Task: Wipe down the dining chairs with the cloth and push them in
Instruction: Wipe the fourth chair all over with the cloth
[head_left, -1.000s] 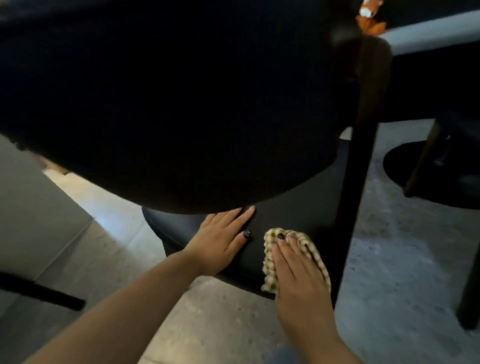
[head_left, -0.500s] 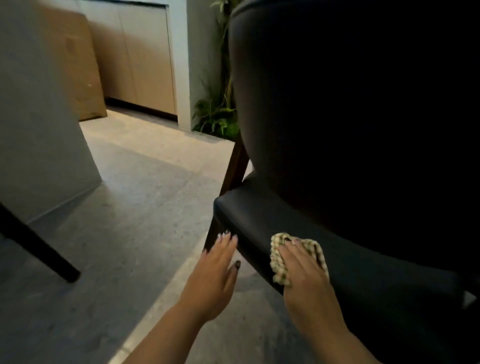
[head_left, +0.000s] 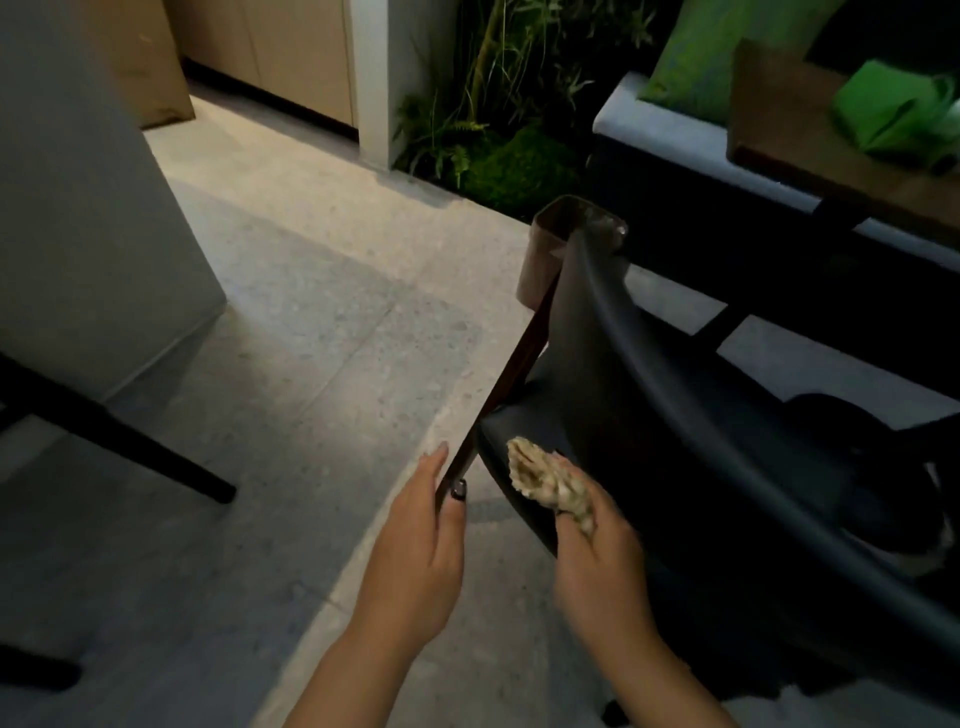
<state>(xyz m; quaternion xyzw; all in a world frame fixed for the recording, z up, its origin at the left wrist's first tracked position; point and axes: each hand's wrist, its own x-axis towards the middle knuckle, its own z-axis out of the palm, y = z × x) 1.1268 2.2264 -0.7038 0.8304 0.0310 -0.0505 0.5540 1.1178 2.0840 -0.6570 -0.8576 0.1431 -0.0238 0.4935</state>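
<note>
— Nearest us, what are the two hands doing?

— The left hand (head_left: 422, 530) has its fingers fairly straight, with the thumb against the lower end of the slim dark-brown wooden chair leg (head_left: 501, 387); the fingers lie along its outer side. I'd call it steadying, not gripping. The right hand (head_left: 597, 551) has its fingers curled round the bunched cream-and-green checked cloth (head_left: 548, 480), and the cloth touches the rear edge of the seat.

— So where is the chair from the cloth?

— The black upholstered dining chair (head_left: 675, 415) lies ahead and to the right of that hand. Its curved backrest rail sweeps from the top of the leg, up and away from us, down to the lower right. The seat corner sits just in front of the cloth, so the right hand is the nearer one to any surface left to wipe.

— And the leg's line?

— It runs diagonally, from beside the left thumb up and away to the right. A wipe along it would follow that line, I'd judge.

— Farther off?

— Pale speckled stone floor (head_left: 311, 338), then green plants (head_left: 498, 130) by the wall, and a brown wooden tabletop (head_left: 779, 130) at upper right. The chair stands apart from it, so pushing in is not yet done.
</note>
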